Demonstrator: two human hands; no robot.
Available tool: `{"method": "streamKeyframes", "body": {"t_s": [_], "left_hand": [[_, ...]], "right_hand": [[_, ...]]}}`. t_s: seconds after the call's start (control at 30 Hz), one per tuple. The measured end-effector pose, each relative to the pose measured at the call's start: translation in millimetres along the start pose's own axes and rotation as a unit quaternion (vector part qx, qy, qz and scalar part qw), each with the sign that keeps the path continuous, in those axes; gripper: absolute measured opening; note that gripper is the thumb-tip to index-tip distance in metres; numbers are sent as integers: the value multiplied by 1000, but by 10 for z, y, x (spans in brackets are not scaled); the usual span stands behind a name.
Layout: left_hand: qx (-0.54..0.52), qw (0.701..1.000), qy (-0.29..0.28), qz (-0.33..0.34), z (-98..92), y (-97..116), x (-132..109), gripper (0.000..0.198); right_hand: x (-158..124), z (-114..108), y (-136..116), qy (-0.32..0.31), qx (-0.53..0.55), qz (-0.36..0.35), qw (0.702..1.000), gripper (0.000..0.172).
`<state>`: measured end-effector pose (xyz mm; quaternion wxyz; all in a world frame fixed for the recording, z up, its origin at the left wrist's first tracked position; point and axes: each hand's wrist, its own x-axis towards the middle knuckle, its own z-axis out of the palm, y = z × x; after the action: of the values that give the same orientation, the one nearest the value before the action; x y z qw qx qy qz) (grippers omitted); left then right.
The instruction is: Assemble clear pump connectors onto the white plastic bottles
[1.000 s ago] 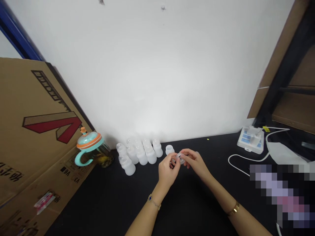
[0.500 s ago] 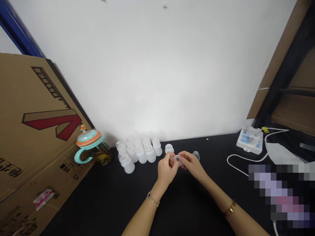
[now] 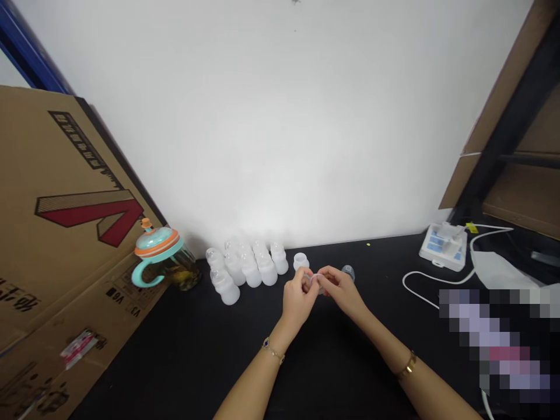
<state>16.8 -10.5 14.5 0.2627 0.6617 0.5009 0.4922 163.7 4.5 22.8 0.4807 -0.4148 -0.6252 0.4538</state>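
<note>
My left hand (image 3: 299,298) and my right hand (image 3: 344,290) meet near the middle of the black table. Both are closed, with thumbs and fingertips pinching a small white bottle collar ring (image 3: 318,276) from either side. Fingers cover much of the ring, and what sits inside it is hard to make out. Just behind my left hand stands an uncapped white baby bottle (image 3: 301,261), its mouth facing up. A clear dome cap (image 3: 348,272) lies beyond my right hand. To the left, several white baby bottles (image 3: 249,270) with clear domed tops stand close together.
A teal and orange lidded jug (image 3: 164,256) stands at left against a large cardboard box (image 3: 65,233). On the right are a white power strip (image 3: 443,248), its looping cable (image 3: 422,274), a white sheet (image 3: 499,270) and a pixelated patch. A white wall rises behind the table.
Both hands stay at the same spot, and their fingertips have closed in tighter over the collar ring. The view has tilted slightly; the bottles and cap have not moved.
</note>
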Motion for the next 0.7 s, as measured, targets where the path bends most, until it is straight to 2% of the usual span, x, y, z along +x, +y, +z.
{"method": "streamKeyframes", "body": {"t_s": [0.2,0.7], "left_hand": [[-12,1000,-3,-1,5,27,3,13],[-26,1000,-16,-7,12,-17,22,11]], "right_hand": [[-17,36,29,24,-11,-4,1000,22],[-5,10,70,29,-42,-14,999,14]]}}
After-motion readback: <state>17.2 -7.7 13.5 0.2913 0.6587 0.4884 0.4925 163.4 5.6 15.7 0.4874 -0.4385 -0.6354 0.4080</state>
